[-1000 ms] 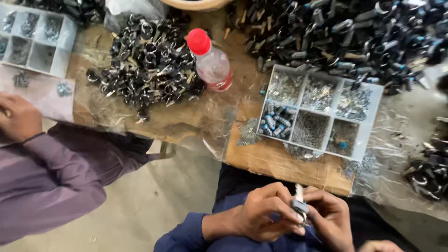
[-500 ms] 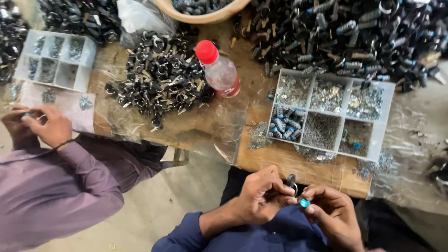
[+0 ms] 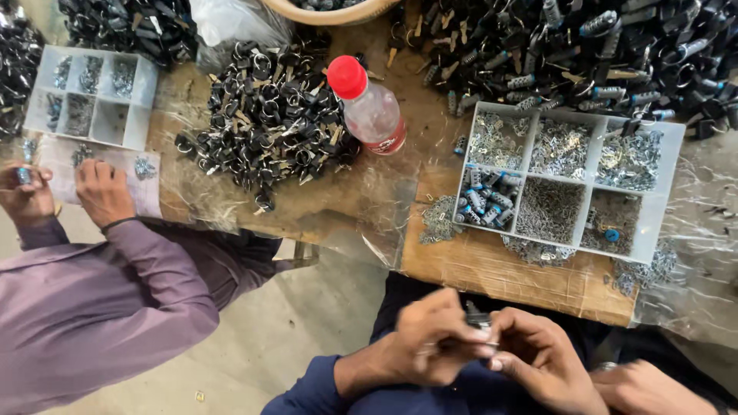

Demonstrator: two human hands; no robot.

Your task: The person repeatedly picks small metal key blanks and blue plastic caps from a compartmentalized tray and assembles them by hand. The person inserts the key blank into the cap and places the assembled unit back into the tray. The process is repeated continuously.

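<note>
My left hand (image 3: pixel 430 338) and my right hand (image 3: pixel 538 361) meet low in the view, below the edge of the wooden table (image 3: pixel 492 269). Together they pinch a small dark metal part (image 3: pixel 478 317), mostly hidden by my fingers. A blue sleeve (image 3: pixel 307 392) covers my left arm. Just above my hands on the table stands a white compartment tray (image 3: pixel 669 192) with several kinds of small silver parts and some blue-tipped cylinders (image 3: pixel 484 200).
A clear bottle with a red cap (image 3: pixel 369 107) lies mid-table beside a heap of black rings and clips (image 3: pixel 269 123). More black parts (image 3: pixel 584 46) pile up at the back. A co-worker in a purple shirt (image 3: pixel 100 307) has a hand (image 3: pixel 104 192) by a second white tray (image 3: pixel 88 96).
The view has shifted right and down slightly. My hands stay together on the part; the blue piece seen before is now hidden. The co-worker's hands moved onto the paper.
</note>
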